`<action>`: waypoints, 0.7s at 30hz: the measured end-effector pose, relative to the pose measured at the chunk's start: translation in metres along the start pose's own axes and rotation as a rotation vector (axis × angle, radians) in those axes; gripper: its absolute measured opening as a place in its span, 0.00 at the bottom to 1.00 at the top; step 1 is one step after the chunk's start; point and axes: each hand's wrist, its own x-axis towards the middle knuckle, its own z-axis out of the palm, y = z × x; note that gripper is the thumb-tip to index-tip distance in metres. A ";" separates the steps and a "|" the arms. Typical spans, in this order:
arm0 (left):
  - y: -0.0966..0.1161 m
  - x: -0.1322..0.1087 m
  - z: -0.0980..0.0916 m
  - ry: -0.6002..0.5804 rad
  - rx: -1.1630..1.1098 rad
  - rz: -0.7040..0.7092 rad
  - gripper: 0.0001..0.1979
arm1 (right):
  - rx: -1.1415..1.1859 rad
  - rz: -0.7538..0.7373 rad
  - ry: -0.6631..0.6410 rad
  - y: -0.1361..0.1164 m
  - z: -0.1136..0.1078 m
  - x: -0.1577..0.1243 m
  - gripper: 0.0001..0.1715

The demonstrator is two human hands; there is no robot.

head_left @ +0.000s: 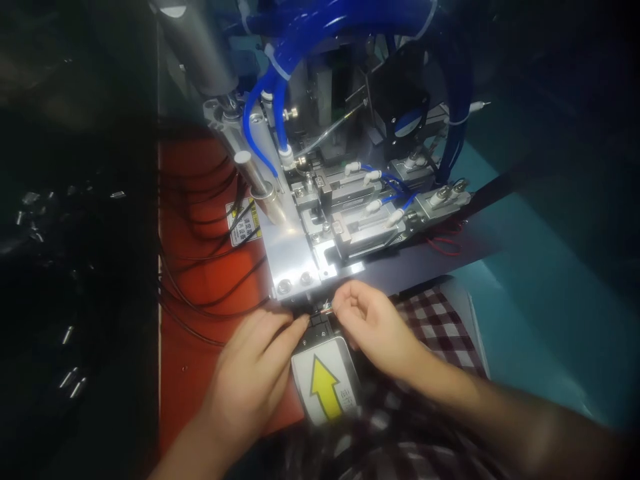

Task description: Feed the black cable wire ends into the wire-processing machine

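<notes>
Just below the front of a silver machine block point(295, 260), both my hands meet at the end of a thin cable. My left hand point(260, 357) is closed, thumb and fingertips pinching the dark cable beside the block. From there thin wires point(326, 307), whitish and reddish, stick out toward the right. The fingers of my right hand point(373, 323) are curled and pinch these wires at their tips. Under the wires lies a small dark fixture point(320, 325). A white plate with a yellow arrow point(325, 383) sits nearer to me, its arrow pointing at the fixture.
Several black cables point(210, 310) run across the orange surface point(205, 280) at left. Thick blue hoses point(345, 23) arch over pneumatic cylinders point(370, 230) behind. A metal post point(253, 173) rises from the block. Checkered cloth point(445, 327) shows at lower right, beside a teal surface point(540, 293).
</notes>
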 end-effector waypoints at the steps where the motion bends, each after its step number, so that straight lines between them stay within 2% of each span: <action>1: 0.000 0.000 0.000 0.001 0.003 0.003 0.18 | 0.018 0.008 -0.013 0.000 -0.001 0.000 0.07; 9: 0.000 0.002 -0.002 -0.020 0.031 -0.001 0.17 | 0.180 -0.001 -0.129 0.008 -0.008 0.004 0.08; 13: 0.002 0.008 -0.004 -0.116 0.091 0.006 0.19 | 0.164 0.006 -0.116 0.007 -0.008 0.006 0.06; 17: 0.002 0.012 -0.004 -0.141 0.139 0.018 0.20 | 0.140 0.023 -0.121 0.003 -0.010 0.009 0.05; 21: -0.001 0.013 -0.008 -0.246 0.186 0.057 0.22 | 0.120 -0.010 -0.137 0.006 -0.013 0.012 0.04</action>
